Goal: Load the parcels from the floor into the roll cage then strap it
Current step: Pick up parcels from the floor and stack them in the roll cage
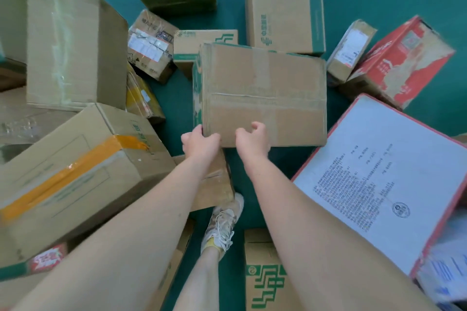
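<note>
My left hand (pixel 199 144) clamps its fingers round the near-left corner of the brown parcel (pixel 262 93). My right hand (pixel 252 139) hooks curled fingers over its near edge. The parcel lies amid others on the teal floor (pixel 177 98), with a green-printed box (pixel 283 7) just beyond.

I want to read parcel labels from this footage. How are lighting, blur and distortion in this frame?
Head view: flat, even light, only soft shadows. Head view: wide-angle distortion bows straight edges near the borders. Head view: the orange-taped box at lower left is smeared; the plain brown box in the middle is sharper; print on the white-faced box is unreadable.
</note>
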Tool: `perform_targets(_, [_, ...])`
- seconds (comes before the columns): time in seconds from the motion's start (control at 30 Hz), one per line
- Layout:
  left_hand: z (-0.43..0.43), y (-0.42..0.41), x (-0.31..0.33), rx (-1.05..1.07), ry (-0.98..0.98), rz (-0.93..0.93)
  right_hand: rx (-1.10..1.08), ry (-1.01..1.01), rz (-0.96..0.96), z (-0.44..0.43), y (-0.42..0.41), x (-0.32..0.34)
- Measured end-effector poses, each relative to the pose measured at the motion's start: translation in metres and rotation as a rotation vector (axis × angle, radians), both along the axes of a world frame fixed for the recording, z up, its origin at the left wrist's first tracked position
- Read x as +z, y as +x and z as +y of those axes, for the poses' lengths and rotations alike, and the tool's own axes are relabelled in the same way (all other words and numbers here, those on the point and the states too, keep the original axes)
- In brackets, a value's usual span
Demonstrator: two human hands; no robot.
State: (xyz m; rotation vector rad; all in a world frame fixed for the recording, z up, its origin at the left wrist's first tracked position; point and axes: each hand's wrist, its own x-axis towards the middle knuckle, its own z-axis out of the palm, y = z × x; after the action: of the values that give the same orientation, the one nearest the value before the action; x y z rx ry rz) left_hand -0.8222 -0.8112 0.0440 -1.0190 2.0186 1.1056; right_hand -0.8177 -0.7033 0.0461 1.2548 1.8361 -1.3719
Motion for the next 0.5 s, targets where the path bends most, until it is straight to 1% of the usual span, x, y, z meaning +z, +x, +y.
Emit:
perform_targets(0.07, [-0.004,0.0,-0.005,0.027,0.033,0.012,0.016,0.044,0.05,0.015,0.003,-0.004])
perform_targets(0.13, [-0.006,0.004,-0.014,0.03,0.051,0.037,0.027,0.148,0.079,0.039,0.009,-0.017])
perform_targets(0.2, [-0.004,0.01,-0.029,0.034,0.053,0.045,0.039,0.232,0.073,0.06,0.015,-0.033])
perform_targets(0.3, [0.005,0.015,-0.045,0.087,0.059,0.058,0.068,0.3,0.048,0.08,0.02,-0.056])
perform_targets(0.5, [0.003,-0.002,-0.076,0.174,-0.083,-0.041,0.139,0.386,-0.023,0.1,0.021,-0.091])
